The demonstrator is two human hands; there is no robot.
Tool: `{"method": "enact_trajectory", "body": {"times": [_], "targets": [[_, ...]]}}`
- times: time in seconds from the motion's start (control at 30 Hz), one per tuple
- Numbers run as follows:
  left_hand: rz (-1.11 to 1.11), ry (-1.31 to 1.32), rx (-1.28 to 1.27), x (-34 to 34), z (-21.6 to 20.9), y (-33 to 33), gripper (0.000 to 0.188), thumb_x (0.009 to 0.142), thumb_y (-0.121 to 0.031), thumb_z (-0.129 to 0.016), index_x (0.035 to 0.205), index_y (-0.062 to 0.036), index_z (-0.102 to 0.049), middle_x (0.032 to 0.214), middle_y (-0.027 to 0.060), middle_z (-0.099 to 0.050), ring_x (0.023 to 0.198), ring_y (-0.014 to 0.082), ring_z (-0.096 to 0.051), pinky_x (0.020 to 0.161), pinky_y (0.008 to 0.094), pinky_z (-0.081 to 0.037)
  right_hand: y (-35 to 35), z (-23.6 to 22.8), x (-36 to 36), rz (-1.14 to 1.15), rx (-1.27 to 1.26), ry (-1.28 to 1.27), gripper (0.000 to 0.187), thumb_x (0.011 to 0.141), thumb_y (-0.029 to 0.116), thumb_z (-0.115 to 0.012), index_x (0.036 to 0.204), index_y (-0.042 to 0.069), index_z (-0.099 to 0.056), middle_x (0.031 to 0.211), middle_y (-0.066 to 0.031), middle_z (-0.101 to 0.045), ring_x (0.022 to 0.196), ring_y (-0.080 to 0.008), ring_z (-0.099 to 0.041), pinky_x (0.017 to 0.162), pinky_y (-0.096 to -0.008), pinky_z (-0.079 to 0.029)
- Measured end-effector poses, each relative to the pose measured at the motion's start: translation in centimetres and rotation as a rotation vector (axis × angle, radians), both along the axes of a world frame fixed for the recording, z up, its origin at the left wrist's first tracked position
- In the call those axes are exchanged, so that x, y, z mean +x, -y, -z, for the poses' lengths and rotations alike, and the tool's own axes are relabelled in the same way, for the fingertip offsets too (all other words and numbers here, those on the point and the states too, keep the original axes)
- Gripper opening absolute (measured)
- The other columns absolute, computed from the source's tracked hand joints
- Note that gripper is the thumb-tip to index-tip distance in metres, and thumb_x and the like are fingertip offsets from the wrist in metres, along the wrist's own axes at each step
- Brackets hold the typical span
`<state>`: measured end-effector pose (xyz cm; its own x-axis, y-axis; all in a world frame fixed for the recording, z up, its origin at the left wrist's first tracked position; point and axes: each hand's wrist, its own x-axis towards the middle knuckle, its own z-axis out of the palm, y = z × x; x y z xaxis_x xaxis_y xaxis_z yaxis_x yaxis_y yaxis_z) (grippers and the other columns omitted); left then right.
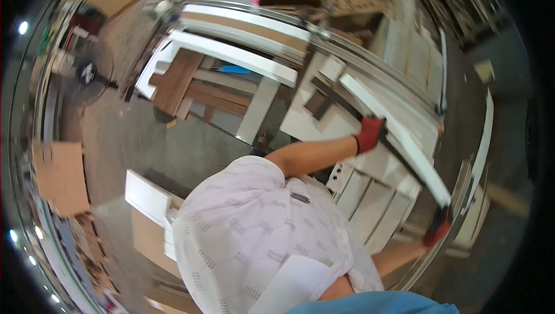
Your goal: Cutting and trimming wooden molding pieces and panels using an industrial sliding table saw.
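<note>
A long white board (402, 138) lies slantwise over a pale worktable (300, 114) to my right. My left hand (371, 134), in a red and black glove, is closed at the board's near edge, about midway along. My right hand (437, 227), gloved alike, grips the board's near right end; some of its fingers are hidden. A dark strip (341, 99) runs up to my left hand from the far side, with a short brown piece (318, 106) beside it.
A long metal rail (370, 57) crosses beyond the worktable. On the left, a stand holds brown and grey panels (217, 97), a white angled piece (231, 54) and a blue object (234, 69). Cardboard (60, 178) and a fan (88, 73) stand farther left. White boxy pieces (147, 195) are nearby.
</note>
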<state>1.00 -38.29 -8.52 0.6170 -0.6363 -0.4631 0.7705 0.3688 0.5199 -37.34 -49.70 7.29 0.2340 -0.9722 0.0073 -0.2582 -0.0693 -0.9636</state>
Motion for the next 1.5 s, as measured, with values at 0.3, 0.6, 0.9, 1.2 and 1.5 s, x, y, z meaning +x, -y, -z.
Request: {"method": "enact_trajectory", "body": {"times": [0.3,0.6,0.9,1.2,1.5], "targets": [[-0.444,0.312,0.138,12.4,-7.5,-17.2,0.028,0.087,-0.007,-0.07,0.11,-0.0024,-0.054,0.094,0.0046,-0.063,0.081,0.0165,-0.061,0.068,0.0321,-0.054,-6.4,0.9,13.7,-0.277,0.301,0.056,0.041,0.098,0.024,-0.057,0.134,0.003,-0.053,0.108,-0.0069,-0.065,0.094,-0.0173,-0.063,0.08,-0.0294,-0.05],[-0.829,0.519,0.414,36.8,-6.0,-37.2,0.059,0.083,-0.004,-0.073,0.132,-0.0012,-0.04,0.092,0.0117,-0.063,0.063,0.015,-0.061,0.054,0.0305,-0.054,-19.3,5.1,45.3,-0.734,0.422,0.097,0.044,0.093,0.018,-0.065,0.131,-0.001,-0.053,0.103,-0.0068,-0.065,0.078,-0.0153,-0.064,0.072,-0.0311,-0.055],[-0.753,0.476,0.549,42.4,-5.3,-42.6,0.069,0.08,-0.014,-0.074,0.135,0.0076,-0.038,0.099,0.0177,-0.063,0.079,0.0227,-0.065,0.065,0.0363,-0.056,-24.7,4.8,53.2,-0.701,0.386,-0.018,0.043,0.092,0.017,-0.065,0.129,-0.003,-0.055,0.094,-0.0092,-0.067,0.077,-0.0167,-0.067,0.068,-0.0294,-0.054],[-1.106,0.894,1.123,49.4,-5.5,-47.4,0.075,0.087,-0.034,-0.071,0.14,0.0072,-0.037,0.14,0.0263,-0.043,0.128,0.0397,-0.044,0.106,0.0456,-0.037,-18.6,14.2,51.5,-0.597,-0.184,-0.11,0.034,0.1,0.027,-0.054,0.122,0.001,-0.06,0.107,-0.0091,-0.067,0.091,-0.0188,-0.064,0.084,-0.0303,-0.051],[-0.667,0.87,0.53,60.6,3.8,-56.8,0.034,0.096,-0.022,-0.058,0.123,-0.0013,-0.062,0.113,0.0084,-0.065,0.099,0.0167,-0.059,0.088,0.0292,-0.046,-27.7,16.3,56.5,-0.379,0.413,0.231,0.022,0.098,0.032,-0.059,0.107,0.012,-0.061,0.091,0.0026,-0.06,0.082,-0.0099,-0.054,0.07,-0.0289,-0.042]]}}
